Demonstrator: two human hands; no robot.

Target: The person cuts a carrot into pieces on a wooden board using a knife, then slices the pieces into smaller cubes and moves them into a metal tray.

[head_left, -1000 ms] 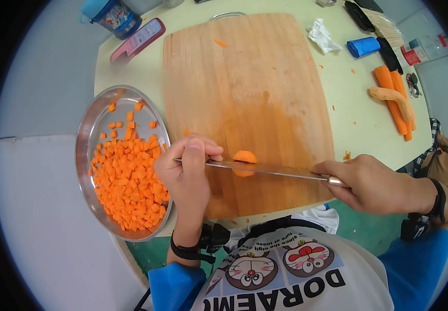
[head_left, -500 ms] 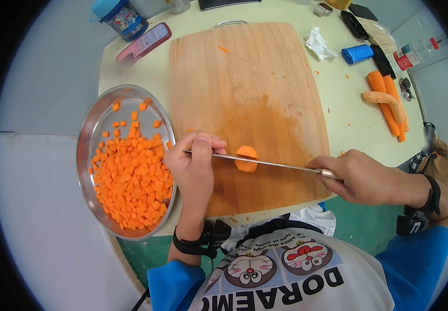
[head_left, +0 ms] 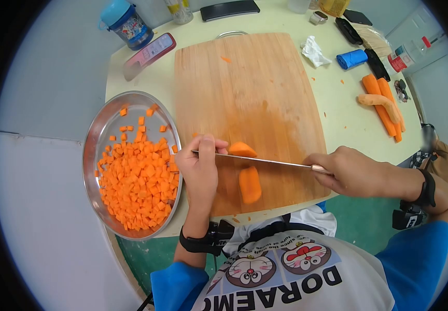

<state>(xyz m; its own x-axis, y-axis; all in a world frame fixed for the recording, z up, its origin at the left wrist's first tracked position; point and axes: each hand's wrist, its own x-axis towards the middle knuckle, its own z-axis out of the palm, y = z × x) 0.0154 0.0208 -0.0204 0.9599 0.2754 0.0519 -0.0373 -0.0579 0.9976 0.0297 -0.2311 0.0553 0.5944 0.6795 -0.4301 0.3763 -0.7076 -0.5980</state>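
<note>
My right hand (head_left: 346, 171) is wrapped round the handle of a kitchen knife (head_left: 270, 160), whose blade lies across the wooden cutting board (head_left: 245, 83). At the blade's far end, my left hand (head_left: 200, 160) pinches the tip between thumb and fingers. Two carrot pieces lie apart on either side of the blade: one carrot half (head_left: 242, 150) just beyond it, and the other carrot half (head_left: 250, 185) on the near side, lying over. To the left stands an oval metal tray (head_left: 92, 181) holding a heap of diced carrot (head_left: 138, 179).
Peeled carrots (head_left: 382, 106) lie at the table's right. Beyond the board are a phone (head_left: 151, 54), a blue bottle (head_left: 128, 26), a crumpled tissue (head_left: 315, 52), a blue roll (head_left: 352, 59) and a plastic bottle (head_left: 405, 54). Small carrot scraps dot the table.
The carrot chunk under the blade has split into two halves, now separated, the nearer one fallen toward me. Both hands still grip the knife. The whole view has shifted slightly.
</note>
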